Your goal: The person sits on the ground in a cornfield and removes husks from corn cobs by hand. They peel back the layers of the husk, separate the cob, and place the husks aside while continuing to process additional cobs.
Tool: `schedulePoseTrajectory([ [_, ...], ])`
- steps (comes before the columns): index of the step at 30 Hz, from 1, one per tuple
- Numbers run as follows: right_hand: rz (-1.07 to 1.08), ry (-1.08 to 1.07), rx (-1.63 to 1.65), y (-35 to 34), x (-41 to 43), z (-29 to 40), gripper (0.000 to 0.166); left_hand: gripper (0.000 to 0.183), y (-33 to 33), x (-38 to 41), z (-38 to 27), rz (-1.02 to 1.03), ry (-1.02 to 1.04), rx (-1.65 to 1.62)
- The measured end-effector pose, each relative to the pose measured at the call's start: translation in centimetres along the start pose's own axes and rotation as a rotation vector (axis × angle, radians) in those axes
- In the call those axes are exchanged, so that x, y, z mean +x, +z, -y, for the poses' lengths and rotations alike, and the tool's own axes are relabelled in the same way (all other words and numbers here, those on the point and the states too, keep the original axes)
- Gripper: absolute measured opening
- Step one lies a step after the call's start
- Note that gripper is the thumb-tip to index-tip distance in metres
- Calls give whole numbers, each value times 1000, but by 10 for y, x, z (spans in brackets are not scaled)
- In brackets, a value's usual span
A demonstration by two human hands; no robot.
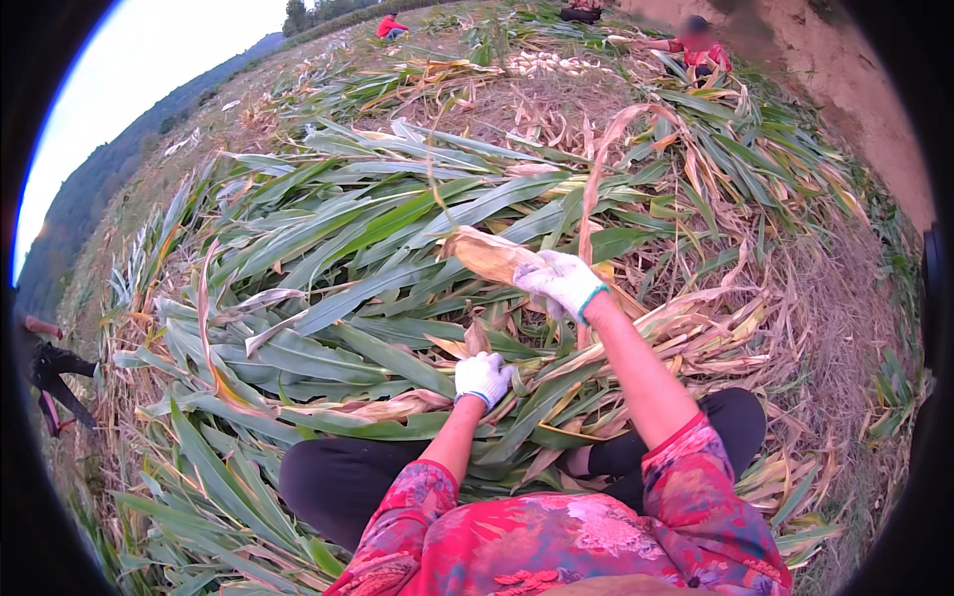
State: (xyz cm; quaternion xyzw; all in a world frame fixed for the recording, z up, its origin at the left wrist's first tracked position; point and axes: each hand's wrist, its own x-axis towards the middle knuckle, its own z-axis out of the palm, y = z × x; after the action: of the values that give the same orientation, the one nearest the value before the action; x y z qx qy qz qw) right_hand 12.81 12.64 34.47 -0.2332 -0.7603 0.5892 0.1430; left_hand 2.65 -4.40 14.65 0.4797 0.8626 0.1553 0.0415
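My right hand [560,283], in a white knit glove with a green cuff, grips a corn ear [488,255] in its dry tan husk. The ear is held above the stalks, its tip pointing to the far left. Lower and nearer to me, my left hand [483,378] wears a white glove with a blue cuff. Its fingers are curled on a corn stalk [528,367] in the pile, partly hidden under the hand. A brown dry husk [475,339] sticks up just beyond the knuckles. Cut corn stalks with long green leaves [335,298] lie before my folded legs.
Pale husked ears [551,63] lie heaped farther off. A person in red [700,56] sits at the far right, another person [390,27] at the far left. Dark-clad legs [59,372] show at the left rim. Dry stalks [693,335] lie right; an earth bank [842,82] rises beyond.
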Motion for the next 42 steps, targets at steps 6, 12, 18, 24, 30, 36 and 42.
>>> schedulePoseTrajectory([
  [6, 631, -381, -941, 1, -38, 57, 55, 32, 24, 9, 18, 71, -6, 3],
  [12, 1207, -195, -1094, 16, -91, 29, 56, 30, 3, 9, 3, -46, 36, -65],
  [18, 154, -183, -1145, -143, 106, 110, 60, 30, 3, 3, 8, -68, 7, -48],
  [24, -834, -291, -670, -320, 206, 122, 71, 27, 9, 30, -16, -93, 130, -107],
  [30, -235, -31, -850, -111, 173, -51, 56, 27, -1, 17, 13, 67, -49, -147],
  [36, -75, 249, -945, -66, 162, -169, 68, 24, -22, 46, -2, 10, -157, -625],
  [42, 275, 337, -872, 12, 139, -213, 52, 20, -20, 89, 0, -289, 0, -647],
])
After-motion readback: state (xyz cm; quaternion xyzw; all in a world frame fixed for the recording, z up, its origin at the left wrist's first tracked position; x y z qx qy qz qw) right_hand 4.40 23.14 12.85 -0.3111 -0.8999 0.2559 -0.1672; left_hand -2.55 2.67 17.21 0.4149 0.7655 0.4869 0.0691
